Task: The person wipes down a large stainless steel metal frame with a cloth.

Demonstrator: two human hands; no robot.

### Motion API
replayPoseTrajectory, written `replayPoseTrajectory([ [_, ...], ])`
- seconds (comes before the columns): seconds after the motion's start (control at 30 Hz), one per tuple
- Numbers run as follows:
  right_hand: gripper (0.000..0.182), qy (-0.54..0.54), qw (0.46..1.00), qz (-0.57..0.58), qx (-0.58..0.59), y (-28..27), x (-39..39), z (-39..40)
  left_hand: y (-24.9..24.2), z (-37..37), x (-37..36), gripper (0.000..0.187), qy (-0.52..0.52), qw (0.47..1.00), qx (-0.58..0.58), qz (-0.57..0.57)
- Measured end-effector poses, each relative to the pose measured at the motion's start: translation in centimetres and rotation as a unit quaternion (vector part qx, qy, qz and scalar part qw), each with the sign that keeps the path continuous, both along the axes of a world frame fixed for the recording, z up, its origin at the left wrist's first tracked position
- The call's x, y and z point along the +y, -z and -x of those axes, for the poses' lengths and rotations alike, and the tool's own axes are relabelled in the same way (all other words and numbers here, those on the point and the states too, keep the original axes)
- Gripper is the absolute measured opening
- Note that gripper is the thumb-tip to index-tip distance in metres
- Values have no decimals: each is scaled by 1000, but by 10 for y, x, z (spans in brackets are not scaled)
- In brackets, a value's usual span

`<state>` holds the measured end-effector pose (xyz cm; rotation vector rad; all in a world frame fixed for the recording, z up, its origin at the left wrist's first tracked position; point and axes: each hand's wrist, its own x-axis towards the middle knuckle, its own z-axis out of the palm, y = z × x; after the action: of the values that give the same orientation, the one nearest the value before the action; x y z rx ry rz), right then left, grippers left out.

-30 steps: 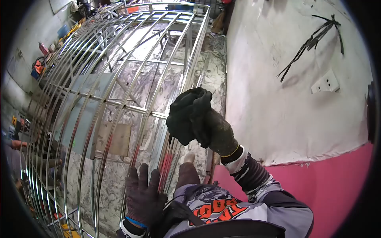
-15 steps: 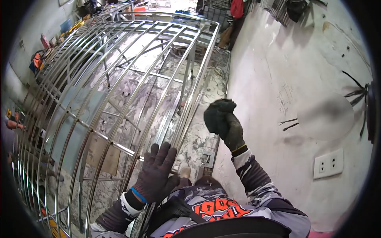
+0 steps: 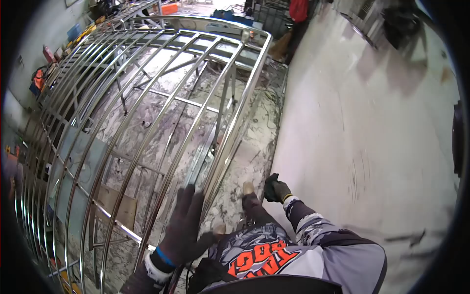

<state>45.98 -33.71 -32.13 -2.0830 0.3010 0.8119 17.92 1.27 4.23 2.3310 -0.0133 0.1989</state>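
A large frame of curved shiny metal bars (image 3: 171,98) fills the left and middle of the view. My left hand (image 3: 183,228), in a dark glove with a blue cuff edge, is open over the near end of the frame, its thumb apart from the fingers. Whether it touches the bars is hard to tell. Lower right of centre, beside the pale wall, my right hand (image 3: 276,188) is closed in a dark glove around a dark cloth-like bundle (image 3: 270,186). The bundle's exact shape is unclear.
The pale wall (image 3: 323,112) runs along the right. Beneath the frame lies a stained floor (image 3: 254,137), with a board (image 3: 117,208) seen through the bars. At the far left edge part of another person (image 3: 12,171) shows. A red item (image 3: 298,10) hangs at the back.
My right hand has moved down, closer to my body, with the dark bundle. My left hand is slightly lower in view. The camera view has shifted, and one foot now shows further forward.
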Motion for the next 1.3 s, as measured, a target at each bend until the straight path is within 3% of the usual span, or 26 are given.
replayPoseTrajectory([
  [0.03,45,-11,1000,-4,0,10,2,-29,-11,-5,-1,95,-11,1000,0,-4],
  [0.1,45,-31,999,17,-40,29,0,-77,-29,-16,-8,95,-23,982,144,-123],
  [0.13,45,7,999,-40,6,-5,11,-94,-25,-20,-11,95,-29,980,157,-119],
  [0.17,43,3,1000,-16,2,-2,11,-117,-22,-22,-15,95,-72,979,155,-109],
  [0.23,42,-90,995,22,-38,5,12,-159,-16,-34,-29,94,-135,973,151,-106],
  [0.3,41,-146,988,23,-43,4,17,-196,-13,-46,-40,93,-281,928,211,-121],
  [0.37,41,-195,979,32,-51,5,26,-229,-17,-56,-51,89,-327,912,192,-154],
  [0.43,49,-204,978,28,-20,7,42,-269,-18,-66,-55,82,-426,856,210,-206],
  [0.5,49,-208,978,-10,-9,-24,71,-287,-10,-67,-49,82,-449,843,236,-180],
  [0.57,49,-309,945,70,-77,-39,98,-305,-9,-86,-44,82,-483,832,228,-149],
  [0.63,49,-298,952,37,-55,-49,121,-316,-15,-121,-32,80,-455,843,218,-188],
  [0.7,45,-353,931,39,-78,-61,135,-332,-30,-175,-16,74,-332,919,100,-186],
  [0.77,44,-368,926,1,-78,-79,139,-346,-26,-217,10,69,-256,946,78,-183],
  [0.8,43,-372,921,1,-117,-28,125,-368,-33,-241,29,66,-228,955,58,-183],
  [0.87,40,-417,906,46,-57,-54,120,-394,-40,-288,64,56,-193,969,42,-147],
  [0.9,37,-327,945,-17,-5,-58,109,-399,-38,-308,76,49,-185,975,36,-116],
  [0.93,39,-394,913,19,-108,-61,97,-411,-37,-331,88,49,-198,973,37,-110],
  [1.0,38,-297,952,-10,-75,-74,76,-429,-37,-372,98,28,-115,978,41,-168],
  [1.03,35,-121,988,-76,65,-86,70,-431,-38,-388,96,28,-114,978,45,-166],
  [1.1,33,-159,986,-35,32,-97,57,-446,-40,-421,98,25,-83,984,-26,-158],
  [1.3,52,-377,920,107,-32,-14,14,-540,-54,-513,102,26,-68,988,-25,-138],
])
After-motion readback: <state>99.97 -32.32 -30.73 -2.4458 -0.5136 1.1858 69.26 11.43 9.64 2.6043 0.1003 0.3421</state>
